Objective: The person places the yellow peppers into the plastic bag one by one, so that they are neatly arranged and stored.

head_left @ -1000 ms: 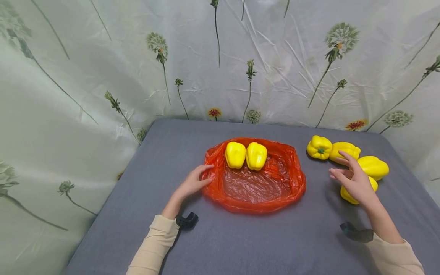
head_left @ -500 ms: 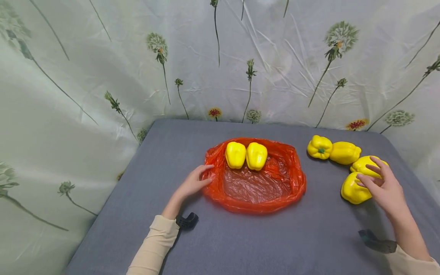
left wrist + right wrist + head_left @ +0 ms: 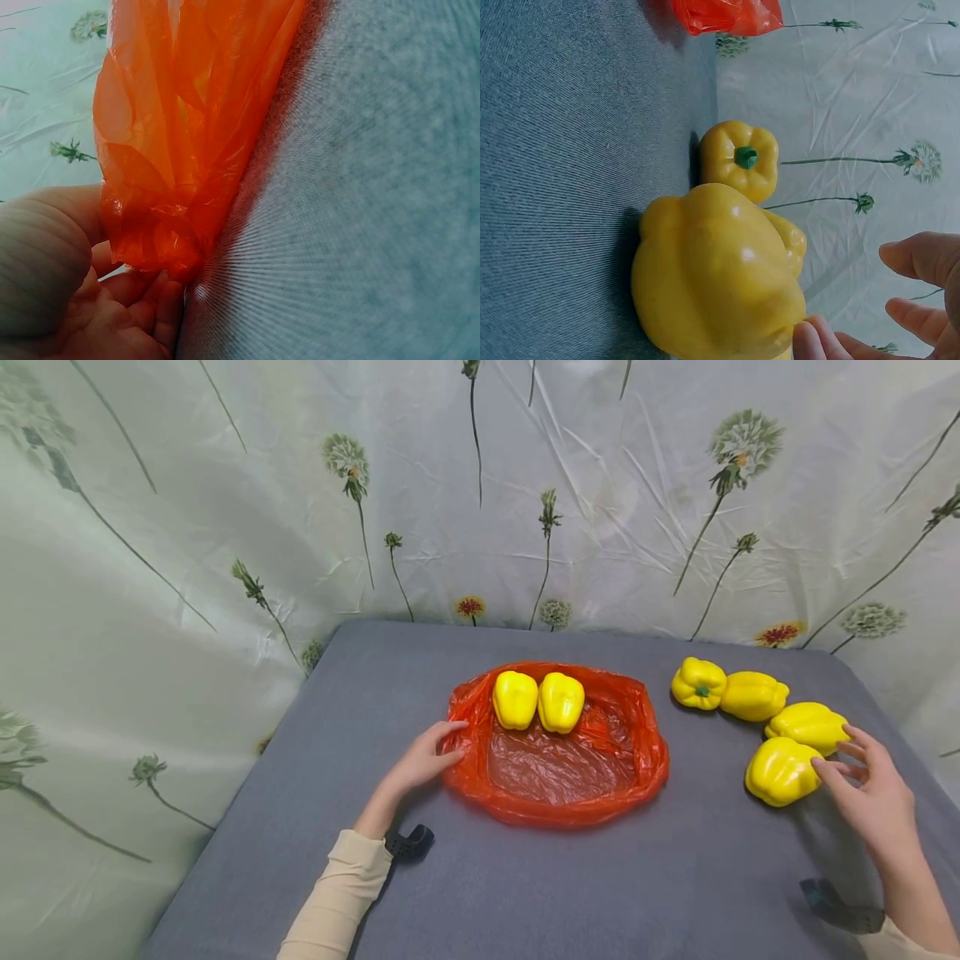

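A red plastic bag (image 3: 573, 814) lies spread wide on the table, its rim rolled into a ring. Two yellow bell peppers (image 3: 515, 700) stand side by side at its back. My left hand (image 3: 420, 764) holds the bag's left side between thumb and fingers; in the left wrist view the bag's folds hide some fingertips. On the right, my right hand (image 3: 873, 793) has its fingers spread, holding nothing. Its fingertips are right at the far-right side of the nearest loose bell pepper (image 3: 782, 772), which fills much of the right wrist view. Another bell pepper (image 3: 807, 727) lies just behind.
Farther back on the right are two more yellow bell peppers, one with its green stem facing forward (image 3: 699, 683) and one on its side (image 3: 754, 696). The grey cloth-covered table (image 3: 600, 893) ends at a flowered curtain (image 3: 600, 527).
My right hand has moved right and nearer, passing over the loose peppers to the right side of the nearest one. The left hand and the bag have stayed put.
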Available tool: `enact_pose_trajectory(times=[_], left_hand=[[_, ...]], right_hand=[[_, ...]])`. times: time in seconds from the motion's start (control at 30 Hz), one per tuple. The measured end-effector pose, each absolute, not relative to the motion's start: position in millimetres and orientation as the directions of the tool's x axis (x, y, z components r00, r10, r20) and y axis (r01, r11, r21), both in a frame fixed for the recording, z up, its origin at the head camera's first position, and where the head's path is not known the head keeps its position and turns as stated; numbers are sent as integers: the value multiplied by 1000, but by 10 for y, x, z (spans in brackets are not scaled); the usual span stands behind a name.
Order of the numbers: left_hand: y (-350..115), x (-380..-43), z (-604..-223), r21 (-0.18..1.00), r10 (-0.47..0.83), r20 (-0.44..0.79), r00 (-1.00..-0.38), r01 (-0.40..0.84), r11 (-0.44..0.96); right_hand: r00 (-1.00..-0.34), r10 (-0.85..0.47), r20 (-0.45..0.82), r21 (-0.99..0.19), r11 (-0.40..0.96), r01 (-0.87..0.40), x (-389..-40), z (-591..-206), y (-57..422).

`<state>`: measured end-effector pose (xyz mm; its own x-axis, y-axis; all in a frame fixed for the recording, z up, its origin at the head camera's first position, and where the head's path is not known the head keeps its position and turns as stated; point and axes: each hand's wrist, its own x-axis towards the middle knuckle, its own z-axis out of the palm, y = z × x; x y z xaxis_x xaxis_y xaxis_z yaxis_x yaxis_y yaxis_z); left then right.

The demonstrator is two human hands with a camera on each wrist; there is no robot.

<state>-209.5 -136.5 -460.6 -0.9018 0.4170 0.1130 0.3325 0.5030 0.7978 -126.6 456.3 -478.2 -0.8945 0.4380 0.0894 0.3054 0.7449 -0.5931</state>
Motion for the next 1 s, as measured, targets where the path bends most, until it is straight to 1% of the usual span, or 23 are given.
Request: enact_pose_trajectory(times=[0.23,0.37,0.43,0.53,0.67,0.9,1.0], left_hand=[[-1363,-2090,-4609,790,413,117,-903,337,513],[-1362,-2087,-4602,794,413,116,-903,334,508],[-1362,-2087,-4603,794,415,118,-902,337,506],[-1362,-2089,-4607,797,417,122,-901,339,500],[-1362,-2087,-4607,799,419,123,-900,340,496],[-1368,-2090,-4604,796,416,117,-902,336,504],[-1369,-2089,-4606,795,415,117,-902,335,505]], right_hand=[[-876,469,115,-564,756,331,-1241,-4901,4638],[-880,467,84,-560,753,346,-1189,-4857,4583],[-888,455,59,-552,756,351,-1162,-4801,4509],[-906,422,-4,-539,763,358,-1085,-4510,4250],[-925,376,-48,-533,774,342,-985,-4158,3935],[-933,356,-50,-530,782,327,-992,-4157,3852],[-942,334,-36,-544,784,299,-998,-4182,3822]])
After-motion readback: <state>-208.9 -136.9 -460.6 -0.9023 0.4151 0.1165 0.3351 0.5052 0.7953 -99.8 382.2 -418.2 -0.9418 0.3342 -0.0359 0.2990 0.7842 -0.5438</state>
